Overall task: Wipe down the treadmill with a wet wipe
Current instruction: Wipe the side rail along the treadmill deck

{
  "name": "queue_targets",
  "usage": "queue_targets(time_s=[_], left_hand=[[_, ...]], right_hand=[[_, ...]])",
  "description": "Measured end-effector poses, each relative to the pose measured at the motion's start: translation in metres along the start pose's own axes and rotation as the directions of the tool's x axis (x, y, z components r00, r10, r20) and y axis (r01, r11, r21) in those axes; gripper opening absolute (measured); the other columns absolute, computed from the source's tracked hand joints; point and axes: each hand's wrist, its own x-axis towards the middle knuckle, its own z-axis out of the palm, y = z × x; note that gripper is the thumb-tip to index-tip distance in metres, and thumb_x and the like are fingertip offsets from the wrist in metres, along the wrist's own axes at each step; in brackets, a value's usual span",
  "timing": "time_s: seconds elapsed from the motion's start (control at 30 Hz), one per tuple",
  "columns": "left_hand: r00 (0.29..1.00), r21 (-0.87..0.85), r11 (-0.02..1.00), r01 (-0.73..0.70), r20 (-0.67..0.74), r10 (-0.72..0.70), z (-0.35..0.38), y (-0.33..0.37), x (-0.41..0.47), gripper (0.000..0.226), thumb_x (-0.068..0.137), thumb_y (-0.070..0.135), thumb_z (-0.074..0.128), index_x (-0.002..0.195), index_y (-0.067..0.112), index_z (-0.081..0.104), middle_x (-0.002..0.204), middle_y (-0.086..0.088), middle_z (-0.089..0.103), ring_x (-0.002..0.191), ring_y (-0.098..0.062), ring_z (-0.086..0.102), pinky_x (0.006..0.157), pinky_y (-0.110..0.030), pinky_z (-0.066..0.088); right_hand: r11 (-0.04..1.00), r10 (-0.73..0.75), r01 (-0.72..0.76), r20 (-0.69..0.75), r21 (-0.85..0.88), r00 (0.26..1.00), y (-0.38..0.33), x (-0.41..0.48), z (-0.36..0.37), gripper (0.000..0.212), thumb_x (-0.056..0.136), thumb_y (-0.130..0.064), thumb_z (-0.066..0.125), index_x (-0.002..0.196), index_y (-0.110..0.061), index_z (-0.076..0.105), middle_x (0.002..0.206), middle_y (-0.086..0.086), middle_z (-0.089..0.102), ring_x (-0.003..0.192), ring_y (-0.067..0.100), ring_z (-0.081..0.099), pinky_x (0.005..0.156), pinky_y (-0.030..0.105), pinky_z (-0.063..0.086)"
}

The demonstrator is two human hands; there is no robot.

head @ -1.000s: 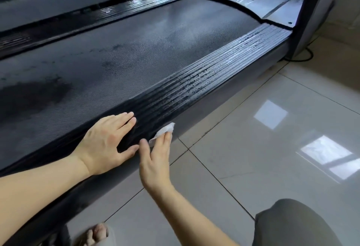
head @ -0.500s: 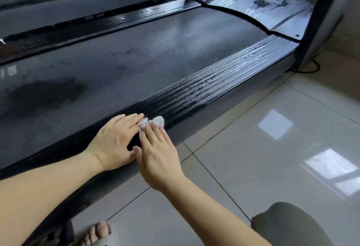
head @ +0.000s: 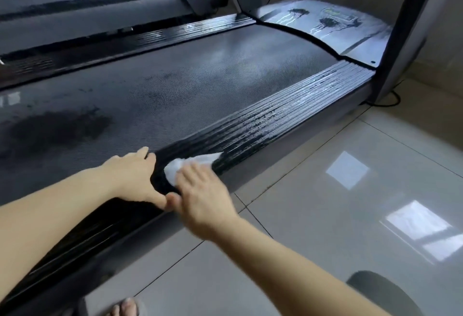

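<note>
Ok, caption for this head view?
Right hand presses a white wet wipe on the treadmill's ribbed side rail; left hand rests beside it.

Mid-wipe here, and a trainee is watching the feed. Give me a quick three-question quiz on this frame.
1. Multiple choice: the wet wipe lies on the A) running belt, B) ribbed side rail, C) floor tile.
2. True or false: the left hand rests flat beside the wipe, holding nothing.
3. Fill in: the ___ hand presses the wipe.
Key: 1 B; 2 true; 3 right hand.
</note>
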Motion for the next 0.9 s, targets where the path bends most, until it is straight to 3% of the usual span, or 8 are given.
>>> queue_targets(time_s=[0.17,0.23,0.33,0.43,0.6,0.7,0.8,0.9], left_hand=[[0.999,0.013,0.999,-0.029,0.034,0.029,0.001,-0.007,0.010,0.106,0.032,0.099,0.063,0.106,0.026,0.043,0.111,0.011,0.048,0.106,-0.016,0.053,0.083,-0.034,0.039],[0.998,-0.029,0.999,-0.023,0.059,0.025,0.002,-0.008,0.011,0.109,0.033,0.097,0.067,0.110,0.024,0.046,0.113,0.011,0.049,0.111,-0.016,0.054,0.088,-0.034,0.042],[0.997,-0.041,0.999,-0.023,0.067,0.026,0.000,-0.007,0.013,0.104,0.036,0.094,0.072,0.106,0.022,0.045,0.110,0.008,0.048,0.106,-0.018,0.052,0.091,-0.034,0.045],[0.996,-0.025,0.999,-0.025,0.086,0.027,-0.007,-0.003,0.010,0.101,0.039,0.091,0.076,0.106,0.020,0.048,0.106,0.005,0.046,0.099,-0.020,0.050,0.084,-0.032,0.047],[0.998,0.023,0.999,-0.023,0.065,0.021,-0.016,0.005,0.006,0.106,0.041,0.087,0.079,0.118,0.018,0.056,0.104,0.004,0.047,0.098,-0.021,0.057,0.080,-0.032,0.048],[0.999,0.058,0.998,-0.025,0.030,0.023,-0.020,0.008,0.006,0.096,0.044,0.082,0.082,0.113,0.021,0.057,0.091,0.010,0.046,0.086,-0.018,0.054,0.072,-0.030,0.045],[0.999,0.038,0.999,-0.024,0.039,0.022,-0.016,0.007,0.011,0.073,0.047,0.077,0.085,0.083,0.023,0.052,0.083,0.010,0.052,0.073,-0.015,0.052,0.069,-0.030,0.045],[1.000,0.035,0.999,-0.019,0.003,0.019,-0.013,0.007,0.014,0.068,0.048,0.076,0.085,0.072,0.027,0.044,0.084,0.010,0.056,0.067,-0.012,0.048,0.061,-0.028,0.038]], right_hand=[[0.979,-0.202,0.204,0.064,-0.021,0.977,0.024,0.015,-0.003,0.045,0.100,-0.041,0.050,0.114,-0.001,0.061,0.124,0.018,0.058,0.124,0.036,0.048,0.112,0.044,0.034],[0.992,-0.068,0.075,0.074,-0.103,0.995,0.073,0.022,-0.018,0.051,0.099,-0.050,0.045,0.111,-0.002,0.060,0.123,0.017,0.058,0.123,0.036,0.049,0.108,0.045,0.037],[0.941,0.273,-0.220,0.192,-0.256,0.943,0.131,0.032,-0.048,0.082,0.097,-0.067,0.017,0.137,-0.004,0.050,0.151,0.018,0.045,0.147,0.034,0.033,0.121,0.048,0.026],[0.900,0.395,-0.337,0.188,-0.278,0.900,0.121,0.040,-0.047,0.089,0.098,-0.070,0.014,0.152,-0.003,0.039,0.163,0.018,0.031,0.154,0.033,0.020,0.125,0.046,0.017],[0.998,-0.023,0.030,0.146,-0.049,0.989,0.022,0.041,0.002,0.058,0.099,-0.049,0.035,0.123,-0.002,0.059,0.130,0.017,0.056,0.126,0.038,0.046,0.108,0.048,0.035],[0.970,-0.239,0.241,0.196,0.016,0.951,0.011,0.061,0.013,0.040,0.102,-0.035,0.042,0.128,-0.009,0.060,0.134,0.009,0.057,0.129,0.030,0.045,0.113,0.041,0.031],[0.982,-0.187,0.189,0.270,0.018,0.945,0.050,0.086,0.001,0.037,0.103,-0.037,0.048,0.119,-0.007,0.062,0.125,0.012,0.059,0.129,0.032,0.049,0.114,0.044,0.034],[0.990,0.070,-0.032,0.283,-0.137,0.957,0.108,0.104,-0.017,0.057,0.102,-0.053,0.038,0.126,-0.007,0.060,0.132,0.014,0.056,0.133,0.033,0.046,0.116,0.044,0.031]])
